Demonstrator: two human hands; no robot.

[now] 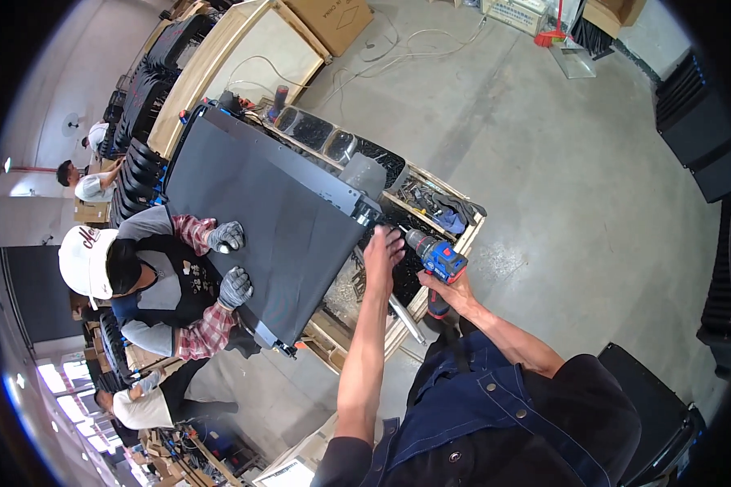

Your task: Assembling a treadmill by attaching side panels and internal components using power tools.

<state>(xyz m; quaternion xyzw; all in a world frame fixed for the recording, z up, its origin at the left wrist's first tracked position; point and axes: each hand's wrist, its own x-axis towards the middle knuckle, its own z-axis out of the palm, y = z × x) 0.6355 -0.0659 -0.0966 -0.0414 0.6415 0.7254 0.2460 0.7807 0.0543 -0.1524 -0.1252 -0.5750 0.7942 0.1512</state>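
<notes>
My right hand (448,286) grips a blue and black cordless drill (442,258). Its chuck points left, toward the corner of a treadmill deck with a black belt (268,211). My left hand (382,253) is raised by that corner, just below the metal roller end (367,214); its fingers are apart and slightly blurred, and nothing shows in them. A grey metal side rail (317,180) runs along the deck's upper edge. Across the deck, a co-worker's two gloved hands (235,286) rest on the belt.
Clear plastic bins (304,127) of dark small parts line the wooden bench beside the rail. A wooden tray with tools and a blue cloth (451,219) lies past the drill. A metal tube (406,318) sticks out below my left hand. Black panels (694,130) stand at right.
</notes>
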